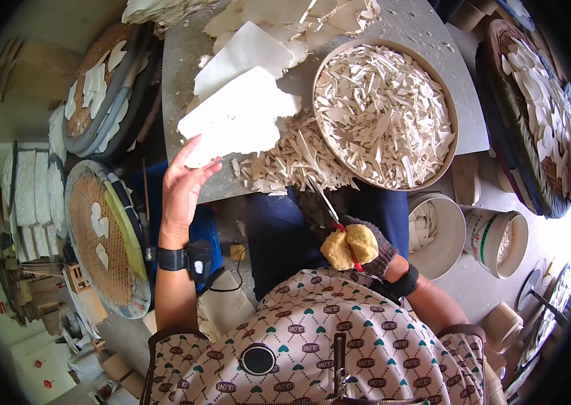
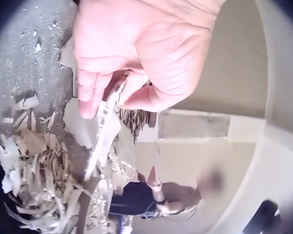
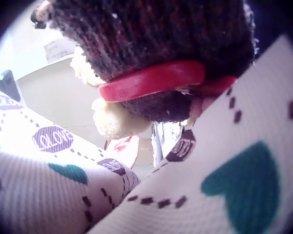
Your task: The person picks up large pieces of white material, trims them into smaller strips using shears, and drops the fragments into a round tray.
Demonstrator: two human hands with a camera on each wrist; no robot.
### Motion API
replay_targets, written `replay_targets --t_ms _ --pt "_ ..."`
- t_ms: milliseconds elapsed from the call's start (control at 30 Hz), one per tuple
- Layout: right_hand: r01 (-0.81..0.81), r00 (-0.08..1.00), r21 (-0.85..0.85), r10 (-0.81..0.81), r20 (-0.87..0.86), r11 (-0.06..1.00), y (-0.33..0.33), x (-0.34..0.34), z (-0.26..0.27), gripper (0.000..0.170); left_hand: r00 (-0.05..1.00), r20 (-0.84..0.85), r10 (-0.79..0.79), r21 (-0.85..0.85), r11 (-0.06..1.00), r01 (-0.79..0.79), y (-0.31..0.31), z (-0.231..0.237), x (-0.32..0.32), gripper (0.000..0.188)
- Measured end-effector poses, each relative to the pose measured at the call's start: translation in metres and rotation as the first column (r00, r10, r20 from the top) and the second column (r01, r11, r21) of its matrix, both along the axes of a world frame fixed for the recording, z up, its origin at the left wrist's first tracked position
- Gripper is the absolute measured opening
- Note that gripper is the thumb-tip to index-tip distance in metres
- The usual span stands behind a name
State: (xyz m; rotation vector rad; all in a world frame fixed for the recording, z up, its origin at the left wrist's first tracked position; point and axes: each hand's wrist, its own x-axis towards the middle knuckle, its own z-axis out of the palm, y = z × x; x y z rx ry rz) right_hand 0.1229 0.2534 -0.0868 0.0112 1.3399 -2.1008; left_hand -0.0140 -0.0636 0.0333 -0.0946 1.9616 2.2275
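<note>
My left hand (image 1: pixel 181 189) pinches a stiff white sheet (image 1: pixel 235 121) by its near left edge, over the grey table. In the left wrist view the sheet (image 2: pixel 103 134) shows edge-on between thumb and fingers. Scissors (image 1: pixel 326 202) are gripped in my right hand (image 1: pixel 381 251), which wears a dark knitted glove. Yellow foam (image 1: pixel 349 247) is wrapped about their red handles (image 3: pixel 151 80). Their blades point away from me, toward a heap of pale cut strips (image 1: pixel 299 158) at the table's near edge; the sheet lies left of the blades.
A round tray (image 1: pixel 452 128) full of pale scraps stands on the table (image 1: pixel 471 108), right of the heap. More white sheets (image 1: pixel 248 50) lie beyond the held one. Two buckets (image 1: pixel 447 233) stand below right. Round woven trays (image 1: pixel 106 250) with white pieces flank the table.
</note>
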Motion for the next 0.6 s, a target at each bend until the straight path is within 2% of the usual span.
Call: replay_targets --t_ms 33,100,133,167,200,233,333,367,433,467,600 --pt "-0.007 0.999 -0.030 0.008 0.045 1.000 0.000 0.001 -0.004 0.024 0.999 -0.004 0.043 -0.042 0.998 -0.043 -0.006 -0.002 -0.003 0.040" --pt "-0.013 0.999 0.011 0.013 -0.029 1.000 0.000 0.000 -0.002 0.025 0.988 -0.034 0.150 -0.113 0.982 -0.153 -0.031 -0.018 -0.015 0.040" --pt "0.063 0.993 -0.120 -0.050 0.107 0.991 -0.003 -0.002 0.008 0.026 0.977 -0.031 0.213 -0.097 0.972 -0.215 -0.049 -0.025 -0.025 0.041" --pt "-0.029 0.970 0.210 0.079 -0.231 0.977 -0.001 -0.005 0.012 0.024 0.971 -0.014 0.239 0.038 0.971 -0.238 -0.060 -0.026 -0.035 0.045" --pt "0.056 0.991 -0.146 -0.037 0.130 0.988 -0.003 -0.005 0.006 0.023 0.946 -0.056 0.319 0.090 0.945 -0.314 -0.068 -0.030 -0.043 0.048" --pt "0.253 0.866 -0.420 -0.011 0.500 0.872 -0.004 -0.001 -0.005 0.023 0.914 -0.094 0.394 0.144 0.914 -0.379 -0.076 -0.034 -0.050 0.052" --pt "0.335 0.767 -0.460 0.047 0.640 0.822 0.000 0.000 -0.019 0.024 0.886 -0.136 0.444 0.137 0.894 -0.427 -0.096 -0.033 -0.073 0.053" --pt "0.294 0.822 -0.391 -0.022 0.569 0.872 -0.002 0.002 -0.017 0.022 0.895 -0.128 0.427 0.150 0.900 -0.409 -0.102 -0.035 -0.080 0.051" --pt "0.323 0.841 -0.506 0.003 0.541 0.800 -0.002 -0.002 -0.002 0.020 0.919 -0.106 0.379 0.165 0.918 -0.360 -0.109 -0.033 -0.093 0.048" --pt "0.159 0.935 -0.430 0.004 0.354 0.889 0.001 -0.001 -0.002 0.018 0.916 -0.109 0.386 0.174 0.915 -0.365 -0.108 -0.031 -0.096 0.045" --pt "0.002 0.994 -0.147 0.013 0.104 0.989 0.000 -0.002 0.008 0.018 0.923 -0.127 0.363 0.142 0.928 -0.346 -0.098 -0.020 -0.099 0.044"
